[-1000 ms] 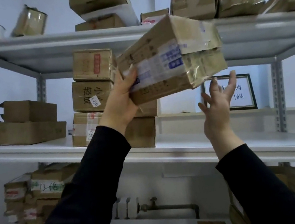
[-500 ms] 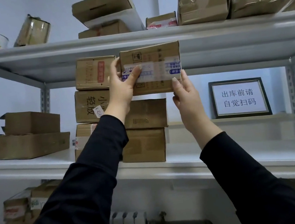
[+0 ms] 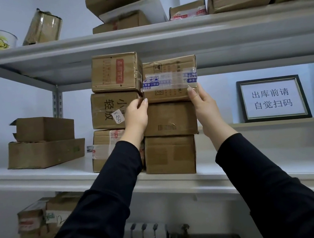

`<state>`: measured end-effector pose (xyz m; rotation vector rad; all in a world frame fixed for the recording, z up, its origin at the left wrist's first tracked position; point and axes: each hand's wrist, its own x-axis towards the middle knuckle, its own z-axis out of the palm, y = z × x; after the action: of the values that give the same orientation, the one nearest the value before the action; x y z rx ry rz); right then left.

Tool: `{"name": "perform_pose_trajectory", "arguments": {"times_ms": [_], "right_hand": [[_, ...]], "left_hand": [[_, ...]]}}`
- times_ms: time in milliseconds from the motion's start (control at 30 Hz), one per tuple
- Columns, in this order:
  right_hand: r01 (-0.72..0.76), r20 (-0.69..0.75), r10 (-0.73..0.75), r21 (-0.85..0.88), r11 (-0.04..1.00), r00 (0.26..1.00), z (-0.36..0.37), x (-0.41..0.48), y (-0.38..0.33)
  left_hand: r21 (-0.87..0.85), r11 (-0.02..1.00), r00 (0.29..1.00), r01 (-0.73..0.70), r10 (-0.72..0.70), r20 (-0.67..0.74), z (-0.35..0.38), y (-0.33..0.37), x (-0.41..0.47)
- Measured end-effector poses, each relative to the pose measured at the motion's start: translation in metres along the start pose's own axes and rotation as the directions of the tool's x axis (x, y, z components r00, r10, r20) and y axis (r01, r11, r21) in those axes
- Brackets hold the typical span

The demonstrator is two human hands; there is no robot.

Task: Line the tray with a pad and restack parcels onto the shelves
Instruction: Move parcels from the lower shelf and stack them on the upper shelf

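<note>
A white metal shelving unit [image 3: 142, 35] fills the view, its middle shelf [image 3: 257, 168] carrying two side-by-side stacks of brown cardboard boxes. On top of the right stack [image 3: 171, 137] sits a brown cardboard parcel banded with blue-printed clear tape [image 3: 170, 79], long axis running left to right. Both hands clamp its lower corners, left hand [image 3: 135, 117] and right hand [image 3: 205, 106] equally near, directly below it.

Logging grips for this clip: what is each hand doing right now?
Left hand: fingertips gripping the taped parcel at its lower left corner.
Right hand: gripping the same parcel's lower right corner.
</note>
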<state>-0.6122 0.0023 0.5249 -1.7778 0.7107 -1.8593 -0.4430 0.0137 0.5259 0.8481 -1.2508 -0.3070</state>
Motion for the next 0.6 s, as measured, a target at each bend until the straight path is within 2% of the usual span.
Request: {"name": "perform_pose_trajectory", "arguments": {"times_ms": [100,233,400,467,533,600], "right_hand": [[-0.064,0.031,0.063,0.004,0.998,0.997,0.006,0.004,0.004],[-0.129,0.042,0.130,-0.010,0.992,0.991,0.007,0.010,0.001],[-0.159,0.029,0.160,-0.019,0.987,0.987,0.005,0.010,-0.001],[-0.157,-0.008,0.157,0.004,0.988,0.988,0.006,0.008,-0.002],[-0.174,-0.102,0.176,0.033,0.984,0.979,0.007,0.005,0.001],[-0.210,-0.181,0.214,0.044,0.977,0.960,0.008,0.000,0.004]], "left_hand": [[0.040,0.999,0.999,0.026,-0.025,-0.030,-0.002,-0.005,0.001],[0.013,0.999,0.999,0.033,-0.033,-0.008,-0.004,-0.010,0.004],[-0.017,0.999,0.996,0.051,-0.049,0.079,-0.002,-0.010,0.003],[-0.029,0.996,0.992,0.079,-0.076,0.105,0.000,-0.010,0.000],[-0.033,0.995,0.989,0.098,-0.093,0.118,0.002,-0.003,-0.010],[-0.019,0.994,0.991,0.110,-0.108,0.080,0.004,0.001,-0.017]]}}
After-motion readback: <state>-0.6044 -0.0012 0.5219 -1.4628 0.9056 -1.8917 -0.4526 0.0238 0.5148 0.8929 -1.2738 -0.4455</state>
